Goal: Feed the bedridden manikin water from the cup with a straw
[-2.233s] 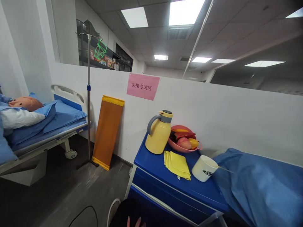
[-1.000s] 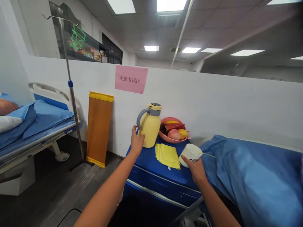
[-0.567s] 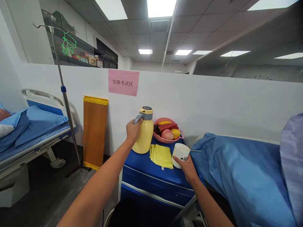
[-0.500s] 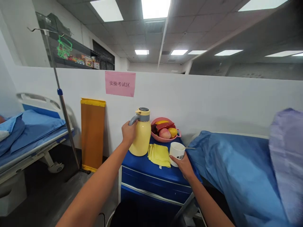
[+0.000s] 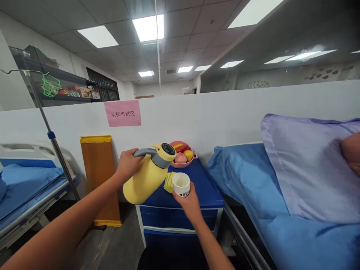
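Note:
My left hand (image 5: pixel 128 164) is closed around the grey handle of a yellow thermos jug (image 5: pixel 146 178). The jug is tilted, its top leaning right toward a white mug (image 5: pixel 181 183). My right hand (image 5: pixel 188 200) grips that mug from its right side, held upright with its open top showing. The jug's spout and the mug are apart, and no stream of liquid shows between them. Behind the mug, a folded yellow cloth (image 5: pixel 168 183) lies partly hidden on the blue bedside cabinet (image 5: pixel 206 187). Farther back on it stands a pink basket (image 5: pixel 195 154) of fruit.
To the right is a bed with blue bedding (image 5: pixel 242 168), a lilac pillow (image 5: pixel 303 168) and part of a person (image 5: pixel 353 150). An orange-brown board (image 5: pixel 99 168) leans on the white partition (image 5: pixel 225 116). A metal drip stand (image 5: pixel 60 150) and another bed (image 5: pixel 30 176) are at left.
The jug has gone from upright to tilted rightward, lifted by my left hand. My right hand has brought the mug left, nearer the jug. The view has turned right.

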Motion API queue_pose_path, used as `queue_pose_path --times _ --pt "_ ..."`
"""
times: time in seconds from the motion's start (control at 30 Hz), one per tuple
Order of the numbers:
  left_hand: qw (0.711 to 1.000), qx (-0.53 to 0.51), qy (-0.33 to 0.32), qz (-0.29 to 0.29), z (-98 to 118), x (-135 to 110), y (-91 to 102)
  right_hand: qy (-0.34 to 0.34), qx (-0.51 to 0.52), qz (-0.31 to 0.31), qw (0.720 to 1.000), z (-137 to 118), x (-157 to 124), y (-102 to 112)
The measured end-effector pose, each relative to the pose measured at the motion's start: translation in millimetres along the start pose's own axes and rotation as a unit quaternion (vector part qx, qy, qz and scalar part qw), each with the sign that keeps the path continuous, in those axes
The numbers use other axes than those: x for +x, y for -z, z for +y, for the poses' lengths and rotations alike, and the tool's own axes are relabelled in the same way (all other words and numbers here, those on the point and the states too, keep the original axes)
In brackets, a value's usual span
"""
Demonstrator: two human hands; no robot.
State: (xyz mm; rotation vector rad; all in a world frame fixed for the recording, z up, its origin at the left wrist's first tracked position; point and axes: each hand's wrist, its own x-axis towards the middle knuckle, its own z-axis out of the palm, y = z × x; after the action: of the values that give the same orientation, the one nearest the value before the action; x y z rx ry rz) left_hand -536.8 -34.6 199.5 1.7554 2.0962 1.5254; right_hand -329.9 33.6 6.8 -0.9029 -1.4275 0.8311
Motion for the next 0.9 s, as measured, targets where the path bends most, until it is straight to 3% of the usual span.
queue_pose_path --times 0.13,0.33,0.5,0.9 --pt "0.990 0.096 -0.055 -0.087 26 -2 17.7 -0.042 0.043 0.061 0.996 -18 -30 -14" --pt "0.950 0.216 -0.117 -0.190 56 -10 39.3 -0.089 0.098 0.117 0.984 -23 -79 -28" --pt "0.921 0.284 -0.137 -0.228 74 -22 52.7 -0.094 0.073 0.119 0.986 -31 -103 -25" --pt "0.869 0.369 -0.214 -0.249 127 -45 67.6 -0.026 0.093 0.084 0.992 -78 -112 -15"
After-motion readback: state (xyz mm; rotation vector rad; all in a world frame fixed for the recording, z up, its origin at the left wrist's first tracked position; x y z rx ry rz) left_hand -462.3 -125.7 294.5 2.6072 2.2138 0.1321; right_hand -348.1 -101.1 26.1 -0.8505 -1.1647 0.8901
